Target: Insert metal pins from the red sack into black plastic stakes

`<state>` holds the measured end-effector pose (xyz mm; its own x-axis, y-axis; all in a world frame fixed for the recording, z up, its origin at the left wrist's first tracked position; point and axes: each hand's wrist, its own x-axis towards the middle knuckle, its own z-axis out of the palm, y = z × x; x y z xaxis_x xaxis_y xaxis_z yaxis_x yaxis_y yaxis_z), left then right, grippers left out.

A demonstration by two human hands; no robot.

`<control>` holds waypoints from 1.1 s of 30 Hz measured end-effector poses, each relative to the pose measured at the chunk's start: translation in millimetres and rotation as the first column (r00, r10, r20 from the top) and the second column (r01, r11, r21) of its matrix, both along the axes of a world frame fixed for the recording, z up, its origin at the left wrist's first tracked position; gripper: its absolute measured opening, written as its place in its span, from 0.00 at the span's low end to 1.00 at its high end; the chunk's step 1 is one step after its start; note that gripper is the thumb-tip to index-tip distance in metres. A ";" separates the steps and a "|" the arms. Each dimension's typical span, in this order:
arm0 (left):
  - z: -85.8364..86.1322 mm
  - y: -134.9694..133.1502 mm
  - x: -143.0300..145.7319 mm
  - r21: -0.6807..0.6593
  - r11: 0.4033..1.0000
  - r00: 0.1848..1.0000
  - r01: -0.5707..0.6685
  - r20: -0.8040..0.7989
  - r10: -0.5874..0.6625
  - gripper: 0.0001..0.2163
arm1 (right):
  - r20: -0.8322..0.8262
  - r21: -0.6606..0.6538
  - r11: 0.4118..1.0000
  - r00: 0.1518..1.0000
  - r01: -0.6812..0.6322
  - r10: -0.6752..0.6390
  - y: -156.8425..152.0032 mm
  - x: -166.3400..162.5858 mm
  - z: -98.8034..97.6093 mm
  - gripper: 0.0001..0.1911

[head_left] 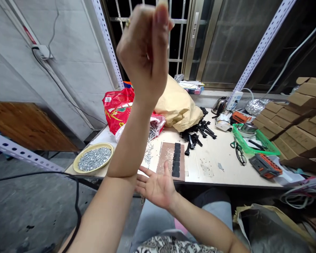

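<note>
My left hand point(144, 45) is raised high and close to the camera, its fingers curled together; whatever they hold is hidden. My left forearm crosses the view down to the elbow over the table's front edge. Just under that elbow my right hand point(155, 188) lies palm up with fingers spread and nothing in it. Right beyond it on the table is a brown card point(166, 158) carrying a row of black pieces point(176, 160). A yellow plate of small silver screws point(94, 159) sits at the table's left corner.
A pile of black plastic parts point(197, 133), a tan sack point(177, 103), a red bag point(117, 107) and a clear bag of screws point(155, 127) lie further back. To the right are scissors point(238, 151), a green basket point(263, 144), an orange-grey device point(265, 166) and stacked cardboard boxes point(297, 119).
</note>
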<state>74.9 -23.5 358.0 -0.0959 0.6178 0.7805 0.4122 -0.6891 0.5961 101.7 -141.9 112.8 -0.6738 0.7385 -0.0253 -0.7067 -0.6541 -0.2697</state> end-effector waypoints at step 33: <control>-326.8 101.0 136.6 -0.417 0.886 0.268 0.201 -0.847 -0.459 0.11 | 0.583 0.340 0.894 -0.681 -0.291 -0.443 192.2 274.3 -117.5 0.24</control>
<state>211.4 77.6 31.1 0.8339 0.5459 0.0809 0.5334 -0.8350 0.1352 376.0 50.4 -4.7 0.2608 0.9575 -0.1230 0.8526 -0.2882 -0.4360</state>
